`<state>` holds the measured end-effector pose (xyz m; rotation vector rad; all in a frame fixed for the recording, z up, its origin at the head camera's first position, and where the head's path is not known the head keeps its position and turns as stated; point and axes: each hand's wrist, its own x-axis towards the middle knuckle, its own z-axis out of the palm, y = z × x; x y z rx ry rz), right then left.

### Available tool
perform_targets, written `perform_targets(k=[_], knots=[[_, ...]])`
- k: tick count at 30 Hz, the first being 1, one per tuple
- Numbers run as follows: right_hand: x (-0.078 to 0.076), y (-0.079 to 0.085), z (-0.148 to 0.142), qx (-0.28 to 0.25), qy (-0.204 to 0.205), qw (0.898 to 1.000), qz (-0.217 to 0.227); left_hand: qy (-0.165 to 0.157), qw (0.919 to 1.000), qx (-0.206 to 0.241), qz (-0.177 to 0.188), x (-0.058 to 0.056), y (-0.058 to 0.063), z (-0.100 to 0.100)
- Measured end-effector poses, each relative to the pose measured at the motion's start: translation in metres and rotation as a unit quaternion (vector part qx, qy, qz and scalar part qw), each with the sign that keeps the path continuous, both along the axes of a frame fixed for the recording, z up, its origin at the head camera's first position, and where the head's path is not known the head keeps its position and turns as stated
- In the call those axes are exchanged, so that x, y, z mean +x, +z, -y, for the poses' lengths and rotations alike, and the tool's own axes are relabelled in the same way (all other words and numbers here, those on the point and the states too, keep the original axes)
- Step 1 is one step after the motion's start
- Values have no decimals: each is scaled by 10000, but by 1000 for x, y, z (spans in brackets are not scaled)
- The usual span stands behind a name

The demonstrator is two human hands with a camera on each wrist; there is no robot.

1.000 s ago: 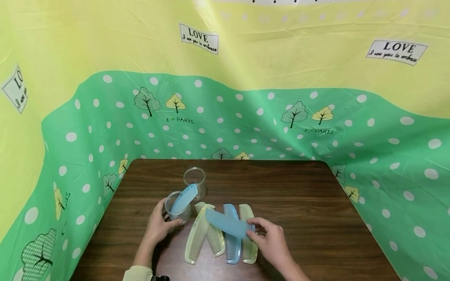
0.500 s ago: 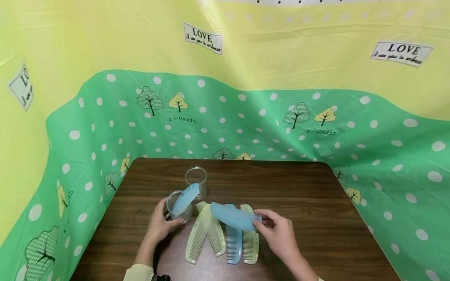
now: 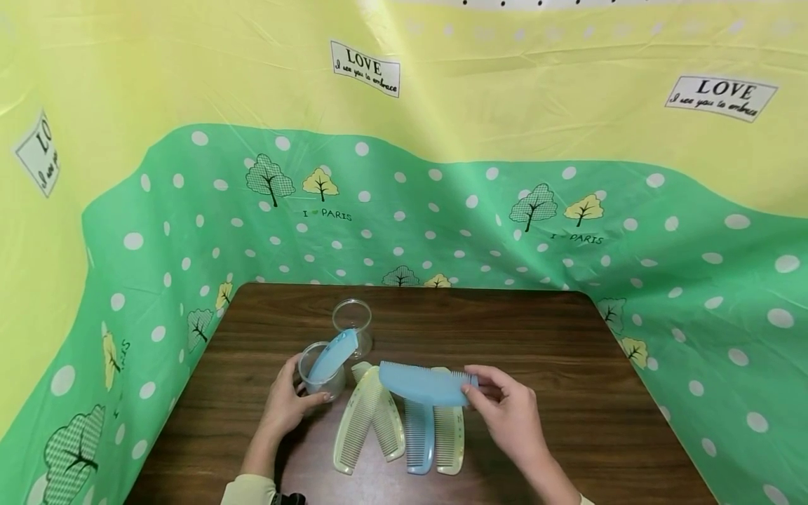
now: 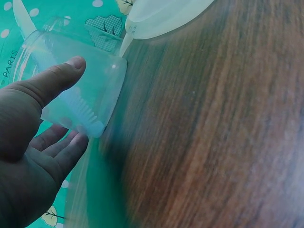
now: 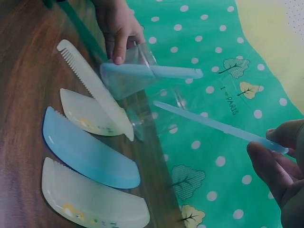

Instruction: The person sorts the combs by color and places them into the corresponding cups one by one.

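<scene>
My left hand [image 3: 287,401] grips a clear plastic cup [image 3: 328,388], thumb on the near side and fingers around the other, as the left wrist view shows. Inside that cup leans a blue comb [image 3: 336,353], its upper end sticking out past the rim. My right hand [image 3: 510,414] pinches a second blue comb [image 3: 421,386] by one end between thumb and fingers. This comb is held above the table with its teeth along the upper edge in the head view. Beneath it lie another blue comb [image 3: 419,440] and a pale yellow comb [image 3: 449,443], both partly covered by it.
Behind the gripped cup stands another clear cup [image 3: 363,345]. Two more pale yellow combs, one [image 3: 355,429] crossing over the other [image 3: 389,429], lie right beside the left hand's cup. A patterned green and yellow cloth [image 3: 442,210] surrounds the wooden table [image 3: 524,337].
My right hand has raised the blue comb slightly away from me and to the right, turning it so its teeth now show along the top. The left hand and its cup stay put.
</scene>
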<state>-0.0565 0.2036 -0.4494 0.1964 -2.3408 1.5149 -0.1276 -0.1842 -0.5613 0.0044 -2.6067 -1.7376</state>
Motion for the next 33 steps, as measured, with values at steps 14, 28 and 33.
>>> perform_targets(k=[14, 28, 33], knots=[[-5, 24, 1, -103, 19, 9990, -442, 22, 10000, -50, 5, 0, 0, 0], [-13, 49, 7, -121, 102, 9966, -804, 47, 10000, -61, -23, 1, -1, 0], [-17, 54, 13, -45, 261, 9958, -879, 66, 9999, -11, -102, 1, -2, 0]])
